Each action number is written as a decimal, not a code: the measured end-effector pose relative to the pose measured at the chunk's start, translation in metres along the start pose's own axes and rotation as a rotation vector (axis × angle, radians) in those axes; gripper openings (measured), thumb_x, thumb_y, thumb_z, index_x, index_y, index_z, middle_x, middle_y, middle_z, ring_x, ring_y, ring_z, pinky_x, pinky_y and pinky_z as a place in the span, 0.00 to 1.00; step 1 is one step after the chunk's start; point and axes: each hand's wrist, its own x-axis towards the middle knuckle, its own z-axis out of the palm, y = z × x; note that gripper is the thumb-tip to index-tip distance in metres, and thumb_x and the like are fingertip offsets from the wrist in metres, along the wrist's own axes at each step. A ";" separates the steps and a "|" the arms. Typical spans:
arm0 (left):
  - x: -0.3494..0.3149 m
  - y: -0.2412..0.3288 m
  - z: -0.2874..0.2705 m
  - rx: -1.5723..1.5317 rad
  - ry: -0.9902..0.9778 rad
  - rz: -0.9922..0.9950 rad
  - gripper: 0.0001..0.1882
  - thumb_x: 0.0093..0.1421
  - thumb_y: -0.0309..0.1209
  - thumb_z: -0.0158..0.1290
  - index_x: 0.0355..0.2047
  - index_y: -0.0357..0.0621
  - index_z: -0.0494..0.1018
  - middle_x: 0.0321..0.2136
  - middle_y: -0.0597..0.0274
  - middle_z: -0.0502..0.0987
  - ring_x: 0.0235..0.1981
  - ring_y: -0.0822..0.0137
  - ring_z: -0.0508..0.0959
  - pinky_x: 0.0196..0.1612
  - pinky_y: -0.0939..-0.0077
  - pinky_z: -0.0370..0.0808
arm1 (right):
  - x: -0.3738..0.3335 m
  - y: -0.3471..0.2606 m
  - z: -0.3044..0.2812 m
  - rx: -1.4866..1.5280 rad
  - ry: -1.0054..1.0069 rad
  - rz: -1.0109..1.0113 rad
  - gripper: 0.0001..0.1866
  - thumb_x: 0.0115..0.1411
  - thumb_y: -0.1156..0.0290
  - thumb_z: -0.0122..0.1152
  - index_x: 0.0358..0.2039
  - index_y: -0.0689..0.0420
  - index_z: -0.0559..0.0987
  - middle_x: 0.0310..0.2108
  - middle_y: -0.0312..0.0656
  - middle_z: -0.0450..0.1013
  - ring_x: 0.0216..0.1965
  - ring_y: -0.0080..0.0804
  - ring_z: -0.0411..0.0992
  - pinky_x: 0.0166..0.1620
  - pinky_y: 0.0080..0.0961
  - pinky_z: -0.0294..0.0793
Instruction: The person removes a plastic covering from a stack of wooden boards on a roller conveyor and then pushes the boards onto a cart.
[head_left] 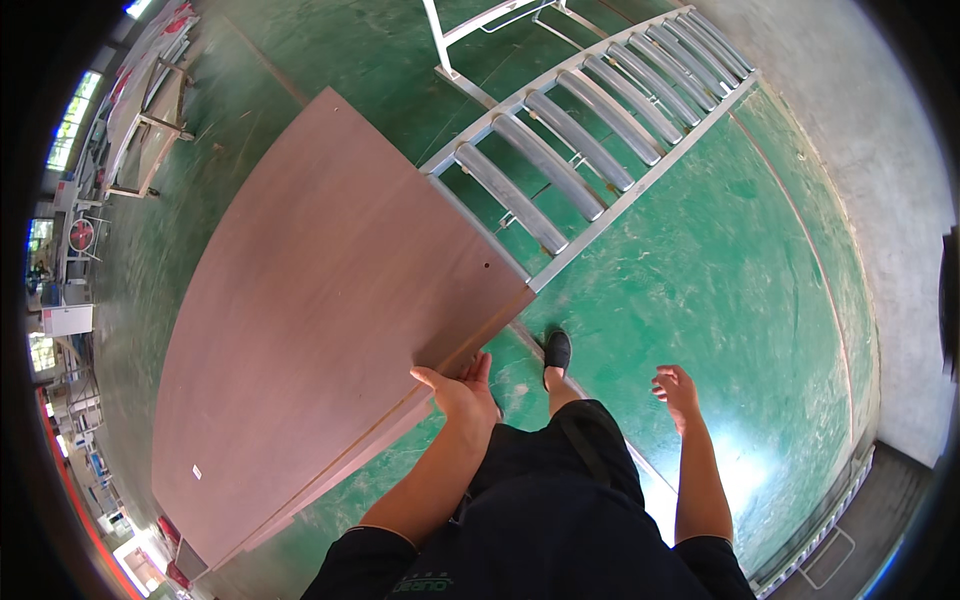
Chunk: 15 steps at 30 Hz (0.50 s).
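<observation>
Even, flat-palmed contact is probably serving best, the left hand (462, 398) touching the brown panel (320, 300) at its near edge, thumb and fingers spreading apart, the right hand (680, 397) hanging empty to the panel's right, fingers loosely half-curling, and the panel itself lying with the roller conveyor (610, 118) adjoining its far-right side.

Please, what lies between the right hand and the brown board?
In the head view, green floor and a black shoe appear between the right hand and the brown board.
</observation>
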 end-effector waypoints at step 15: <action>0.005 -0.098 0.086 0.090 0.071 -0.175 0.45 0.57 0.70 0.37 0.53 0.37 0.58 0.35 0.53 0.71 0.32 0.60 0.78 0.37 0.68 0.78 | 0.039 -0.093 -0.007 -0.070 -0.043 -0.182 0.18 0.58 0.68 0.54 0.48 0.61 0.73 0.36 0.38 0.73 0.33 0.23 0.69 0.38 0.20 0.68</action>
